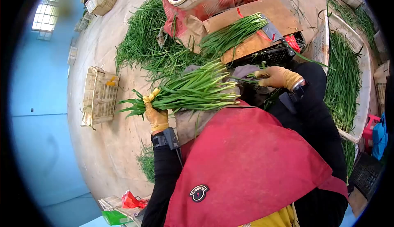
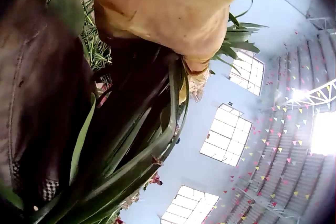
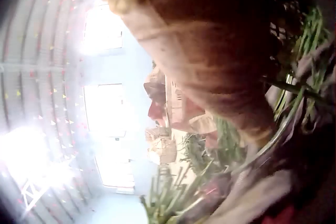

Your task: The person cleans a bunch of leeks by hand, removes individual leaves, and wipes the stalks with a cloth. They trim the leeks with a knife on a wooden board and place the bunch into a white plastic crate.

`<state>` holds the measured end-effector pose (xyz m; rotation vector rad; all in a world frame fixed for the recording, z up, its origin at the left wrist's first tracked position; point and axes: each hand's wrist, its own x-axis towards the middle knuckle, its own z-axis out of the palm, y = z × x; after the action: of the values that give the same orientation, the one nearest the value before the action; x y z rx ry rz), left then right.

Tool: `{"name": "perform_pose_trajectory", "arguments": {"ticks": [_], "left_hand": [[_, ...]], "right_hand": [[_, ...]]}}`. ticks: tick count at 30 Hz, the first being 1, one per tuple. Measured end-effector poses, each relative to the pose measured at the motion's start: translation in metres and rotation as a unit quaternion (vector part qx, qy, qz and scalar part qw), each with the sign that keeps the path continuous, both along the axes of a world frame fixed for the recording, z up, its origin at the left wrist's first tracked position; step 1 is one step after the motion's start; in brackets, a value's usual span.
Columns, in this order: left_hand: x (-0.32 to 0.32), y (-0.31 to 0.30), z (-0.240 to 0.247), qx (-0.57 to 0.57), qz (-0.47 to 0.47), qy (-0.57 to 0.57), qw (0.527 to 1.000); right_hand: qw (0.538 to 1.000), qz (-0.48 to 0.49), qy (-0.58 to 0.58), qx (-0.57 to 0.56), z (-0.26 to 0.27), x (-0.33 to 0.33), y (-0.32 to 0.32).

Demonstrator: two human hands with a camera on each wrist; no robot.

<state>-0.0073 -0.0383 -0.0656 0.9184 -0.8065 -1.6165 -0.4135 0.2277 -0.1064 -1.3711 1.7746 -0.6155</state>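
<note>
Green, strappy leaves make up the bunch (image 1: 193, 89) lying across the person's lap, over grey cloth (image 1: 186, 124), its pale stem ends pointing toward the right hand (image 1: 281, 77). Gloved in yellow, the left hand (image 1: 156, 114) grips it near the leafy tips, fingers curled round the blades. The right hand's fingers bend together beside a few loose strands (image 1: 246, 79); whether they pinch any, I cannot tell. The bunch should be light for its bulk, limp at the leaves and firmer toward the stems, and smooth blades may slide over one another. Hard squeezing would probably bruise them, so a broad, gentle wrap around the middle looks safest.
</note>
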Motion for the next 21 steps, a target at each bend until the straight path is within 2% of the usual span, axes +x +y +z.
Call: {"name": "perform_pose_trajectory", "arguments": {"ticks": [1,4,6,8,11,15,18,19,21], "left_hand": [[0.001,-0.001,-0.003,-0.001,0.001,-0.003,1.0],[0.001,-0.008,-0.014,0.007,0.001,-0.009,1.0],[0.0,-0.013,-0.017,0.026,0.0,-0.014,1.0],[-0.003,-0.016,-0.015,0.004,-0.026,-0.02,0.999],[0.0,-0.021,-0.013,-0.04,-0.059,-0.02,0.997],[0.003,-0.026,-0.005,-0.041,-0.087,-0.015,0.995],[0.0,-0.026,0.001,-0.048,-0.08,-0.019,0.995],[0.001,-0.025,0.002,-0.046,-0.078,-0.021,0.996],[0.007,-0.024,-0.001,-0.049,-0.077,-0.029,0.995]], "right_hand": [[0.992,-0.003,-0.122,0.044,0.023,0.008,-0.015],[0.948,-0.05,-0.31,-0.041,0.003,0.032,-0.061],[0.91,-0.046,-0.412,-0.006,-0.003,0.048,-0.087],[0.91,-0.017,-0.41,0.051,0.005,0.065,-0.114],[0.891,-0.016,-0.454,-0.007,-0.012,0.091,-0.142],[0.877,-0.06,-0.477,0.014,-0.027,0.101,-0.156],[0.835,-0.173,-0.522,0.016,-0.018,0.104,-0.154],[0.834,-0.173,-0.524,-0.015,-0.023,0.102,-0.151],[0.89,-0.18,-0.419,-0.013,-0.045,0.09,-0.148]]}}
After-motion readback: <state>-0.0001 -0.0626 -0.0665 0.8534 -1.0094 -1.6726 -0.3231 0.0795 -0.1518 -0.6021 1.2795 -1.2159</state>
